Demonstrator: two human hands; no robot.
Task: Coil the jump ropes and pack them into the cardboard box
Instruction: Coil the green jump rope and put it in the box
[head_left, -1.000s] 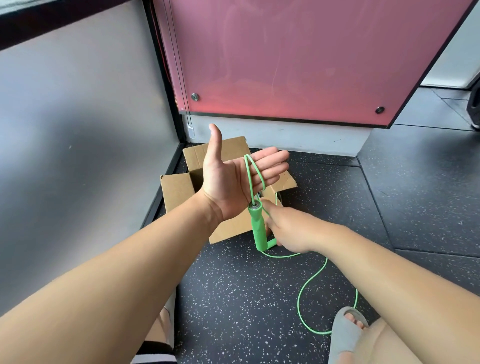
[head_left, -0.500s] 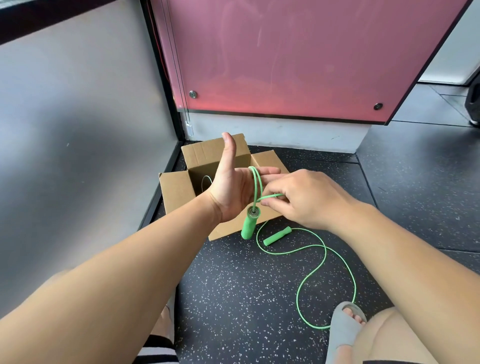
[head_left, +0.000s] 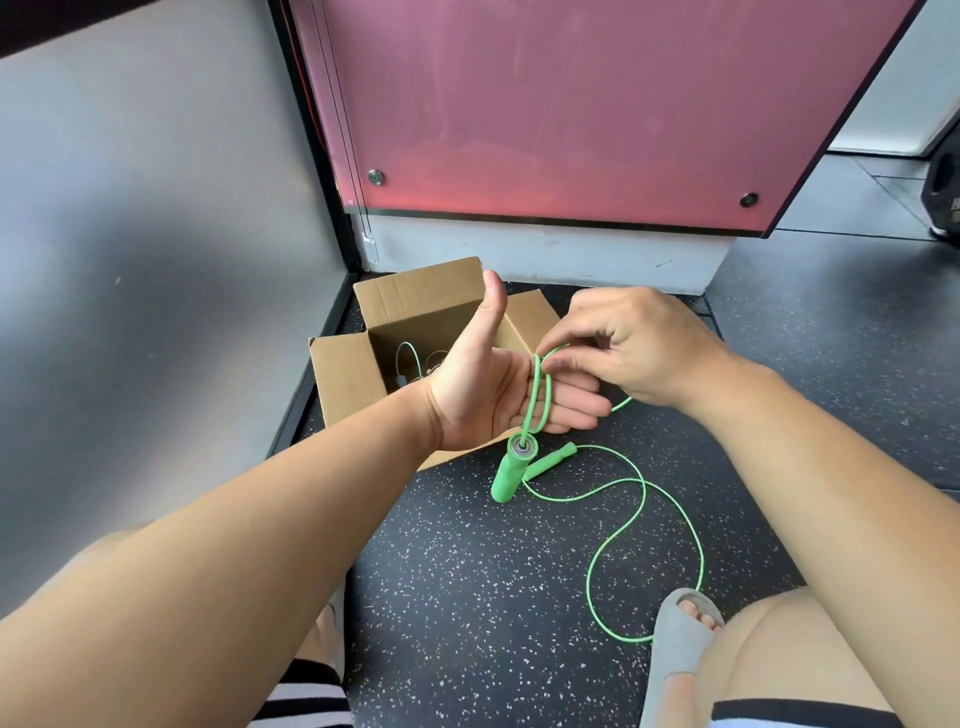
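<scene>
My left hand (head_left: 493, 395) is held flat, palm up, thumb raised, in front of the open cardboard box (head_left: 345, 379). Loops of the green jump rope (head_left: 644, 499) lie across its fingers, and one green handle (head_left: 511, 470) hangs below the palm. My right hand (head_left: 631, 351) pinches the rope just above the left fingers. The second handle (head_left: 550, 461) lies on the floor, and the slack rope snakes toward my right foot. Inside the box a pale coiled rope (head_left: 410, 361) is partly visible.
The box stands in a corner between a grey wall (head_left: 156, 260) and a pink panel (head_left: 571, 104). The floor is dark speckled rubber (head_left: 467, 597). My grey sandal (head_left: 680, 639) rests on the rope's end loop. A black weight (head_left: 943, 192) sits far right.
My right hand has risen from beside the hanging handle to above the left fingers, carrying the rope up over them. The second handle dropped to the floor and now lies there.
</scene>
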